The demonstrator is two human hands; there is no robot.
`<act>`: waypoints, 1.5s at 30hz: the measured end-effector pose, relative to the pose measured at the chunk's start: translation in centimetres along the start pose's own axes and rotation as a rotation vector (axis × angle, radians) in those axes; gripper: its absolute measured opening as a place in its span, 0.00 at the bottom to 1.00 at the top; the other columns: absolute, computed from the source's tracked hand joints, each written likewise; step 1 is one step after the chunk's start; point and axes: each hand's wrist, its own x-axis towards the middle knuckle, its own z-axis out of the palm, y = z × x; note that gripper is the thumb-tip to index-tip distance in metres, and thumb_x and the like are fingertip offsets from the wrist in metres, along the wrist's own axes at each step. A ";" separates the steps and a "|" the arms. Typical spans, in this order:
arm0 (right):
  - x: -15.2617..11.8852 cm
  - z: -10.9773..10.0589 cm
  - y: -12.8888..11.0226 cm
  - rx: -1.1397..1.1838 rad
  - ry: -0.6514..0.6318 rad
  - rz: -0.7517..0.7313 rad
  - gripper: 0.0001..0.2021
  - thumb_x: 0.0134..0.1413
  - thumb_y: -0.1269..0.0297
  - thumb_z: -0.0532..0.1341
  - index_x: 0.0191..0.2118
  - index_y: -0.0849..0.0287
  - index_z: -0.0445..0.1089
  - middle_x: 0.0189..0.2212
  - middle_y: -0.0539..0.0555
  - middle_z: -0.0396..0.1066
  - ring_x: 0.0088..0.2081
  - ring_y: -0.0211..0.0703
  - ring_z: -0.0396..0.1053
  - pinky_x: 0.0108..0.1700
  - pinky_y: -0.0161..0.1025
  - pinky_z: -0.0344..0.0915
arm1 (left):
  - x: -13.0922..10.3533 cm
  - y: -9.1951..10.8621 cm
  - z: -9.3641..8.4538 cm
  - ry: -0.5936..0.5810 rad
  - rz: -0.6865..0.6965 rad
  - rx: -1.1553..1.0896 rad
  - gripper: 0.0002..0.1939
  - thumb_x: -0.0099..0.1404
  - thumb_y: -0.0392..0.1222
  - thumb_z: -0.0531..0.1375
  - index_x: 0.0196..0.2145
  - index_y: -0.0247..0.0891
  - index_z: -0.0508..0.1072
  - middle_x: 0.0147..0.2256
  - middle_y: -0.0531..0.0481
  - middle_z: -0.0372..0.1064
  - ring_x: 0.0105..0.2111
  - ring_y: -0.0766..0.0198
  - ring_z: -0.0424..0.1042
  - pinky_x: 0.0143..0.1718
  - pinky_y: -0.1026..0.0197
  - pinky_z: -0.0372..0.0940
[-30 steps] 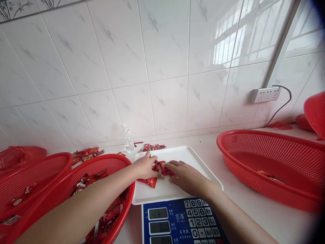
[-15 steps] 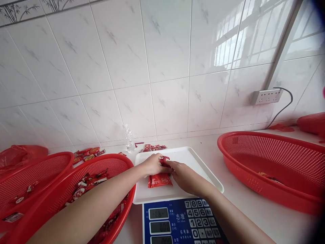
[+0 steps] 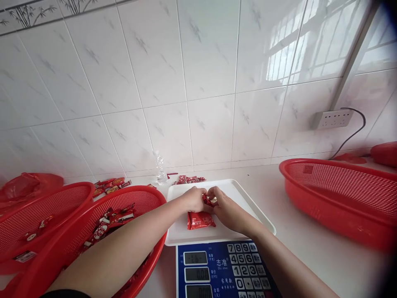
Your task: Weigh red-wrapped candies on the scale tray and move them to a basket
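Note:
Over the white tray (image 3: 252, 209) of the scale, my left hand (image 3: 194, 200) is closed on a small red packet (image 3: 207, 200). My right hand (image 3: 228, 209) meets it from the other side, its fingers bent and pinching at the same packet. Part of that packet is hidden by the fingers. Just below the hands, a larger flat red packet (image 3: 201, 220) lies on the tray. Nearer to me is the scale's blue panel (image 3: 221, 281), with number keys and small displays.
A red mesh basket (image 3: 149, 192) with many red packets stands left, under my left forearm; another red basket (image 3: 83, 192) is beyond it. At right stands a third red basket (image 3: 310, 207). A clear bottle (image 3: 160, 169) and loose red packets (image 3: 189, 179) lie behind the tray.
My right hand's fingers have curled and lifted over the small packet, which sits further right in the view. The whole view has shifted slightly.

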 end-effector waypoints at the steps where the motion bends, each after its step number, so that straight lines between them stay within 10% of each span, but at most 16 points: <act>1: 0.0 0.0 0.0 -0.011 0.004 -0.004 0.15 0.46 0.79 0.46 0.39 0.55 0.56 0.43 0.55 0.68 0.39 0.40 0.68 0.36 0.37 0.63 | -0.1 0.2 -0.1 -0.012 0.010 -0.008 0.19 0.44 0.47 0.66 0.35 0.42 0.69 0.31 0.54 0.67 0.28 0.63 0.67 0.29 0.64 0.62; 11: -0.2 -0.7 0.5 -0.164 0.013 -0.023 0.13 0.52 0.72 0.50 0.43 0.55 0.64 0.40 0.56 0.73 0.42 0.48 0.70 0.39 0.43 0.64 | -1.9 1.8 0.2 0.119 -0.009 0.086 0.13 0.47 0.36 0.61 0.34 0.41 0.72 0.32 0.50 0.73 0.31 0.59 0.71 0.25 0.64 0.59; 18: -0.8 -1.6 -0.5 -0.185 0.055 -0.044 0.16 0.57 0.63 0.49 0.51 0.52 0.62 0.47 0.55 0.71 0.44 0.47 0.70 0.42 0.45 0.66 | -4.1 -1.0 -1.8 0.343 0.067 -0.028 0.21 0.47 0.33 0.62 0.41 0.42 0.73 0.31 0.54 0.72 0.30 0.64 0.70 0.28 0.66 0.61; 25: -1.2 -1.9 -0.2 -0.216 0.102 -0.094 0.16 0.58 0.57 0.49 0.50 0.49 0.63 0.48 0.53 0.71 0.45 0.46 0.71 0.41 0.43 0.69 | -9.5 -6.4 -7.8 0.648 -0.158 -0.041 0.24 0.54 0.32 0.58 0.50 0.43 0.68 0.31 0.56 0.71 0.25 0.68 0.68 0.27 0.67 0.63; 30: -1.2 -1.8 -0.2 -0.254 0.112 -0.084 0.17 0.59 0.55 0.49 0.51 0.50 0.64 0.46 0.54 0.72 0.42 0.47 0.72 0.39 0.43 0.69 | -15.6 -13.4 -13.9 0.882 -0.407 0.359 0.23 0.60 0.37 0.55 0.54 0.44 0.65 0.48 0.47 0.66 0.40 0.56 0.69 0.33 0.63 0.63; 34: -1.0 -1.3 -0.2 -0.284 0.112 -0.124 0.19 0.58 0.54 0.49 0.51 0.52 0.66 0.44 0.55 0.73 0.38 0.48 0.73 0.38 0.45 0.69 | -20.3 -19.1 -16.5 0.750 -0.678 0.749 0.23 0.67 0.39 0.46 0.59 0.41 0.56 0.55 0.43 0.59 0.46 0.49 0.66 0.33 0.59 0.63; 38: -0.9 -0.9 -0.1 -0.294 0.107 -0.135 0.19 0.57 0.54 0.49 0.51 0.50 0.66 0.45 0.55 0.73 0.39 0.50 0.73 0.38 0.47 0.69 | -22.1 -22.2 -16.6 0.623 -0.947 0.624 0.31 0.66 0.52 0.49 0.62 0.38 0.48 0.58 0.38 0.54 0.50 0.41 0.63 0.39 0.49 0.64; 41: -1.0 -0.9 0.0 -0.301 0.112 -0.136 0.19 0.58 0.54 0.49 0.52 0.49 0.65 0.46 0.55 0.73 0.39 0.50 0.73 0.39 0.46 0.69 | -20.6 -21.6 -15.7 0.600 -0.946 0.489 0.31 0.65 0.55 0.49 0.59 0.31 0.56 0.58 0.33 0.56 0.51 0.38 0.62 0.42 0.45 0.62; 45: -0.9 -1.1 0.2 -0.336 0.097 -0.117 0.20 0.59 0.53 0.49 0.54 0.49 0.64 0.45 0.55 0.73 0.39 0.49 0.73 0.39 0.46 0.69 | -15.6 -16.5 -12.7 0.591 -0.547 0.364 0.18 0.67 0.46 0.49 0.45 0.32 0.70 0.46 0.40 0.70 0.46 0.49 0.68 0.43 0.52 0.62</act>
